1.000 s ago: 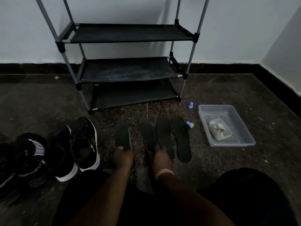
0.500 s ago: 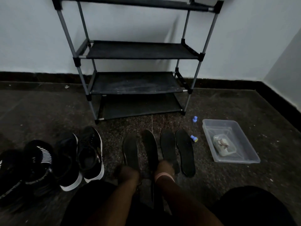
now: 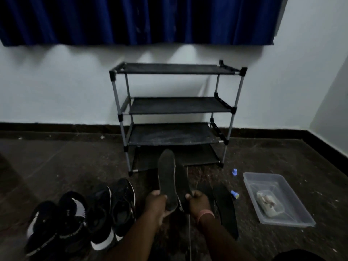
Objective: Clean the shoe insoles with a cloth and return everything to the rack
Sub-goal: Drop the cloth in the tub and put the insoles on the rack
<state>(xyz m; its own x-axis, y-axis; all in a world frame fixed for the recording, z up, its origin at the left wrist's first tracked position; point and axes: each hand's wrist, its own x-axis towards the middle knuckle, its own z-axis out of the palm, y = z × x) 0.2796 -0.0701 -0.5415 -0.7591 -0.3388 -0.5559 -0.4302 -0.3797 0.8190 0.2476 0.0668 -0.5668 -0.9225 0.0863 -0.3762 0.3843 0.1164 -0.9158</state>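
My left hand [image 3: 157, 203] grips the heel of a dark insole [image 3: 166, 178] held up off the floor, toe pointing at the rack. My right hand [image 3: 198, 201] grips the heel of a second dark insole [image 3: 181, 182] just behind and to the right of the first. Two more insoles [image 3: 225, 206] lie flat on the floor right of my right hand. The black four-shelf shoe rack [image 3: 175, 107] stands against the wall ahead, its shelves bare. A crumpled cloth [image 3: 268, 203] lies inside a clear plastic tray [image 3: 301, 217] at the right.
Several black and white sneakers [image 3: 105, 213] stand in a row on the floor at the left. Two small blue caps [image 3: 234, 172] lie between the rack and the tray. A blue curtain [image 3: 139, 19] hangs above. My dark-clothed knee shows at bottom right.
Both hands have lifted an insole each off the floor, where they lay flat a second ago. The camera has tilted up, bringing the whole rack and the curtain into view.
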